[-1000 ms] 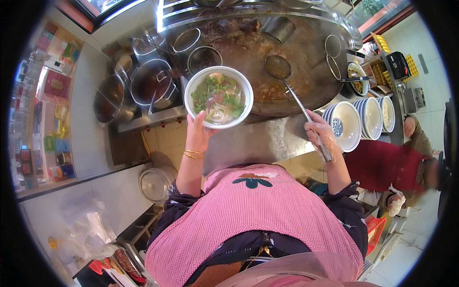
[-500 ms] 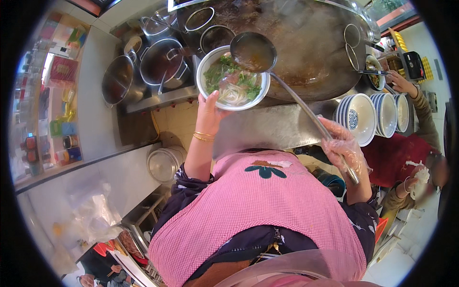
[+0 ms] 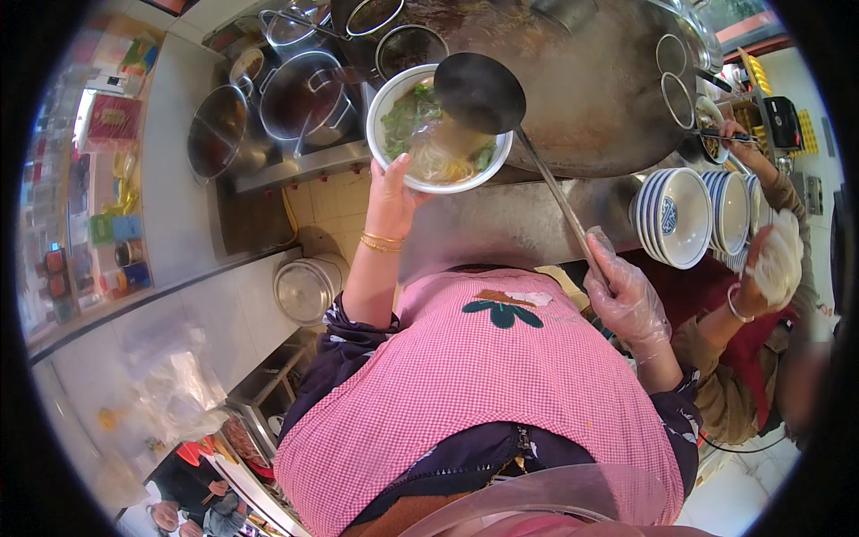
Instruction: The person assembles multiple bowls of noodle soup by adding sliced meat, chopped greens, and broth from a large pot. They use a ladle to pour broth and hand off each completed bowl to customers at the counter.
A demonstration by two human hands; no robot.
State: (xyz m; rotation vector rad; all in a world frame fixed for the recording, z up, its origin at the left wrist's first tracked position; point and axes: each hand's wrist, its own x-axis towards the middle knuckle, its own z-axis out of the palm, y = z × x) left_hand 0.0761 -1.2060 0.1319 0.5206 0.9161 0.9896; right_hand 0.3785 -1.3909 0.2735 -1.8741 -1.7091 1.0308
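A white bowl (image 3: pixel 445 187) of noodles (image 3: pixel 437 166) and green leaves rests in my left hand (image 3: pixel 394 199), its fingers wrapped around the near side and underneath. My right hand (image 3: pixel 628 297), in a clear plastic glove, grips the long metal handle of a ladle (image 3: pixel 480 95). The ladle's dark cup is tipped over the bowl's right side, showing its underside. Broth now surrounds the noodles, and the ladle hides part of the bowl. Both hands are closed on what they hold.
Beyond the bowl steams a large vat of brown broth (image 3: pixel 573 134). Wire strainers (image 3: pixel 677 98) hang at its right. Metal pots (image 3: pixel 304 94) stand at left, patterned bowls (image 3: pixel 687 219) are stacked at right. A co-worker's hand (image 3: pixel 750 300) holds white noodles (image 3: pixel 777 259) nearby.
My right hand has turned the ladle from level to tipped, pouring broth into the bowl, and moved slightly left. The co-worker's hand with noodles has risen toward the stacked bowls.
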